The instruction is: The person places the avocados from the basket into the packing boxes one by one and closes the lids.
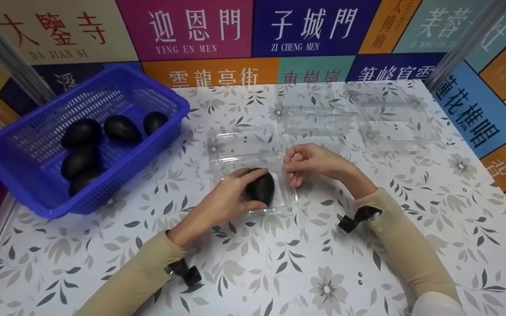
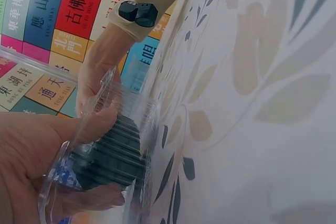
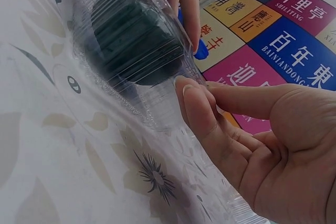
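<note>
A dark avocado point(image 1: 263, 188) sits in the front half of an opened clear plastic clamshell box point(image 1: 245, 159) on the table. Curled round the avocado, fingers on the far side and thumb on the near side, is my left hand point(image 1: 224, 197). My right hand point(image 1: 316, 163) pinches the box's right rim between thumb and fingers. In the left wrist view the avocado point(image 2: 113, 153) shows through the ribbed plastic wall. From the right wrist, the fingertips point(image 3: 197, 108) are right at the rim, beside the avocado point(image 3: 136, 40).
At the left stands a blue plastic basket point(image 1: 29, 184) holding several more dark avocados point(image 1: 81, 133). Two other opened clear boxes, one at the back middle point(image 1: 319, 118) and one at the back right point(image 1: 393, 127), lie on the flower-patterned table point(image 1: 275, 259). Printed panels point(image 1: 187, 26) wall the back.
</note>
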`<state>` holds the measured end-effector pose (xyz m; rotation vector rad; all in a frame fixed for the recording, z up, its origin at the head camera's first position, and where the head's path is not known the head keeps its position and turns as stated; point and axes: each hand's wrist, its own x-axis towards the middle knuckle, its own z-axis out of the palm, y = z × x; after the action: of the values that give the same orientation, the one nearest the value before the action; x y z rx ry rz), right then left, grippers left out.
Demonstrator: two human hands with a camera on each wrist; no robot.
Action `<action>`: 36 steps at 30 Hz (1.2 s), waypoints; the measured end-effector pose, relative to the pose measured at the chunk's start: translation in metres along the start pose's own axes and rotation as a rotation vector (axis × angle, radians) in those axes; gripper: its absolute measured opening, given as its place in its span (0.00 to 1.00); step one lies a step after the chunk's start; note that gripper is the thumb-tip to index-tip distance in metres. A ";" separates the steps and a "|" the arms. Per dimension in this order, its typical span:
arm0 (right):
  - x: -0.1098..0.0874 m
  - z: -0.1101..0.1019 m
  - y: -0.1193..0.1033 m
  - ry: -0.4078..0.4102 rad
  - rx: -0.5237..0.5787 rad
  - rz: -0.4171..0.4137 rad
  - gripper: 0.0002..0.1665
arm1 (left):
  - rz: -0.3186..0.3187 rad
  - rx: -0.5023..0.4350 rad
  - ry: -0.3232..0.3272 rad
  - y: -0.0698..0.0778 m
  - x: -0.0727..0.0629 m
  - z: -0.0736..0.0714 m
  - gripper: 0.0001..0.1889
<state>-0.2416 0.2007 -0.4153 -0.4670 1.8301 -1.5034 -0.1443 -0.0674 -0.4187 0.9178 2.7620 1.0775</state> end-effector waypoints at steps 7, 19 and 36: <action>0.001 0.002 -0.001 -0.010 0.001 -0.006 0.11 | 0.009 -0.012 0.013 0.003 0.003 0.003 0.41; -0.001 0.001 0.000 -0.007 0.005 -0.007 0.10 | 0.007 -0.009 0.010 0.007 0.009 0.009 0.41; 0.000 0.002 0.000 -0.012 0.006 -0.010 0.10 | -0.013 -0.039 0.008 0.012 0.011 0.015 0.42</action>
<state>-0.2404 0.1993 -0.4152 -0.4823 1.8157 -1.5098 -0.1434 -0.0450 -0.4204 0.8917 2.7392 1.1308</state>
